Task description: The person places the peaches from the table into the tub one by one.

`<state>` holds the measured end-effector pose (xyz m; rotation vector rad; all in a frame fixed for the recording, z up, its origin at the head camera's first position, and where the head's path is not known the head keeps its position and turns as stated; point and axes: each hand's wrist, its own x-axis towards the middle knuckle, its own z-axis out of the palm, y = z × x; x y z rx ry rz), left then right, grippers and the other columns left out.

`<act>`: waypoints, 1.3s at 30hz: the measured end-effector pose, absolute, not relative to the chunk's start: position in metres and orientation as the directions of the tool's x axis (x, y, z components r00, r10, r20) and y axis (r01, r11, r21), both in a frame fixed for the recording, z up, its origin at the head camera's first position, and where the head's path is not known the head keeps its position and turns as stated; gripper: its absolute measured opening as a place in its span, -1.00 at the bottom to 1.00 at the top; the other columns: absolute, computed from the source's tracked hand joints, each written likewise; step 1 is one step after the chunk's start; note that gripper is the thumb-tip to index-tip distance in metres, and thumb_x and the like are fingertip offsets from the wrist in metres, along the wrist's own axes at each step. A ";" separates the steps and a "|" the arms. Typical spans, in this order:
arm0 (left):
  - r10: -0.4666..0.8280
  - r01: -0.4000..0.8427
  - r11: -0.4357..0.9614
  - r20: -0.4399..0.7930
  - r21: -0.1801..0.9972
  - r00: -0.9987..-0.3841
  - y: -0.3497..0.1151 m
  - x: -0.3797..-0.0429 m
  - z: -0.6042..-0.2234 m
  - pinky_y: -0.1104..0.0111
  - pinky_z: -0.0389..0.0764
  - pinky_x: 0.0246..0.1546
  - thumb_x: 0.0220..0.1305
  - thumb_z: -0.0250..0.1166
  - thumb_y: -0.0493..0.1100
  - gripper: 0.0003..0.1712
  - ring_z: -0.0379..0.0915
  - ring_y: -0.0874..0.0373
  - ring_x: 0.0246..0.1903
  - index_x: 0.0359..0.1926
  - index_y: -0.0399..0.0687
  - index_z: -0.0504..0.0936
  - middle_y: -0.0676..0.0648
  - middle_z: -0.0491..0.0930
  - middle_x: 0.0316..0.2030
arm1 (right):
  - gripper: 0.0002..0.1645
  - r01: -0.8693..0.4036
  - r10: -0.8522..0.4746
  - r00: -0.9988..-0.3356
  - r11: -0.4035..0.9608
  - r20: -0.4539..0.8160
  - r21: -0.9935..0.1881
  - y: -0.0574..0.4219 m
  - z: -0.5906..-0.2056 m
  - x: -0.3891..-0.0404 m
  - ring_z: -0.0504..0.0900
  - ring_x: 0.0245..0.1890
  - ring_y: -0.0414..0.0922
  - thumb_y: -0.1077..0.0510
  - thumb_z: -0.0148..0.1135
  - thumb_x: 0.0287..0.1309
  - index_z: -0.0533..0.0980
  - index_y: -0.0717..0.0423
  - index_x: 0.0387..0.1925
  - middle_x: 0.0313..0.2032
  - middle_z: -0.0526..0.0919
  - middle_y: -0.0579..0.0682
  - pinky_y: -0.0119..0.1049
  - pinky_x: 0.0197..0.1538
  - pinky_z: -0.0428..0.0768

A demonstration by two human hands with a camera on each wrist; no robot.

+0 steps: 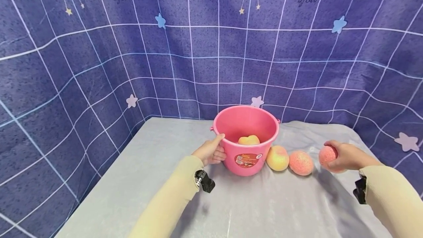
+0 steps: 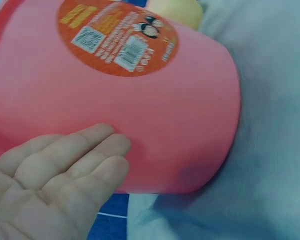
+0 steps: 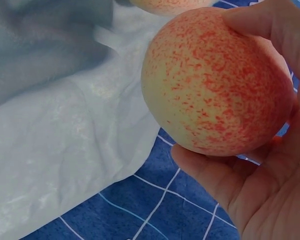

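Observation:
A pink bucket with an orange-red label stands upright on the grey cloth. My left hand grips its near left side, thumb at the rim and fingers against the outer wall. Yellowish peach shows inside the bucket; whether it is one fruit or two I cannot tell. Out to the right, my right hand holds a red-speckled peach between thumb and fingers, apart from the other fruit. A yellow-pink peach sits beside the bucket, and a redder peach lies to its right.
Grey cloth covers the table, wrinkled towards its back right corner. A blue curtain with a white grid and stars hangs behind and along the left side. Small black devices are strapped to both wrists.

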<state>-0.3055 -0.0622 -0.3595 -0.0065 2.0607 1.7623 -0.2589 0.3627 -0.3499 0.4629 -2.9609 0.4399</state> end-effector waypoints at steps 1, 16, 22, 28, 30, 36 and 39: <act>0.287 -0.290 0.172 -0.330 0.941 -0.899 -0.063 -0.306 -0.360 0.01 0.39 0.15 0.35 -0.10 0.23 -0.10 0.46 -0.30 0.06 0.10 -0.70 0.33 -0.53 0.48 0.02 | -0.26 -0.314 -0.282 -0.947 0.912 0.153 -0.264 0.364 -0.350 -0.259 0.53 -0.46 -0.02 0.10 0.46 -0.43 0.43 0.36 -0.10 -0.42 0.61 0.14 -0.15 -0.37 0.48; 0.384 -0.394 0.106 -0.403 0.913 -0.831 -0.067 -0.313 -0.361 0.00 0.17 0.30 0.37 -0.31 0.32 0.01 0.25 -0.34 0.23 0.22 -0.68 0.18 -0.57 0.32 0.16 | -0.25 -0.340 -0.301 -0.938 0.897 0.174 -0.282 0.367 -0.359 -0.258 0.53 -0.46 -0.03 0.13 0.46 -0.49 0.44 0.35 -0.12 -0.42 0.61 0.15 -0.14 -0.37 0.48; 0.366 -0.393 0.085 -0.396 0.916 -0.842 -0.067 -0.313 -0.363 0.00 0.21 0.28 0.37 -0.28 0.34 0.00 0.31 -0.32 0.19 0.18 -0.65 0.25 -0.55 0.36 0.14 | -0.26 -0.348 -0.313 -0.936 0.891 0.161 -0.292 0.368 -0.357 -0.260 0.51 -0.46 -0.05 0.16 0.44 -0.49 0.43 0.37 -0.11 -0.42 0.61 0.13 -0.16 -0.37 0.49; 0.348 -0.377 0.076 -0.379 0.923 -0.857 -0.068 -0.314 -0.365 -0.01 0.23 0.26 0.37 -0.26 0.34 -0.02 0.34 -0.32 0.17 0.13 -0.65 0.30 -0.54 0.39 0.12 | -0.22 -0.356 -0.330 -0.934 0.894 0.139 -0.271 0.364 -0.339 -0.267 0.50 -0.45 -0.07 0.15 0.44 -0.49 0.42 0.37 -0.06 -0.42 0.60 0.11 -0.18 -0.36 0.47; 0.341 -0.374 0.077 -0.377 0.924 -0.861 -0.068 -0.313 -0.364 -0.02 0.24 0.25 0.38 -0.26 0.33 -0.03 0.35 -0.31 0.17 0.13 -0.65 0.31 -0.53 0.40 0.11 | -0.21 -0.366 -0.343 -0.930 0.890 0.129 -0.272 0.363 -0.334 -0.269 0.50 -0.44 -0.08 0.16 0.43 -0.49 0.42 0.37 -0.05 -0.41 0.60 0.10 -0.18 -0.35 0.47; 0.338 -0.364 0.089 -0.372 0.927 -0.865 -0.067 -0.311 -0.364 -0.03 0.25 0.24 0.39 -0.25 0.31 -0.04 0.36 -0.31 0.16 0.14 -0.66 0.30 -0.53 0.41 0.11 | -0.20 -0.398 -0.375 -0.917 0.873 0.135 -0.282 0.358 -0.323 -0.271 0.51 -0.42 -0.08 0.17 0.43 -0.50 0.42 0.38 -0.04 -0.41 0.61 0.11 -0.19 -0.33 0.47; 0.335 -0.359 0.088 -0.367 0.929 -0.868 -0.066 -0.311 -0.364 -0.03 0.27 0.23 0.40 -0.24 0.31 -0.04 0.37 -0.31 0.15 0.14 -0.66 0.30 -0.53 0.42 0.10 | -0.21 -0.397 -0.377 -0.918 0.873 0.126 -0.284 0.357 -0.319 -0.270 0.51 -0.42 -0.08 0.19 0.43 -0.48 0.42 0.41 -0.05 -0.41 0.60 0.11 -0.19 -0.33 0.48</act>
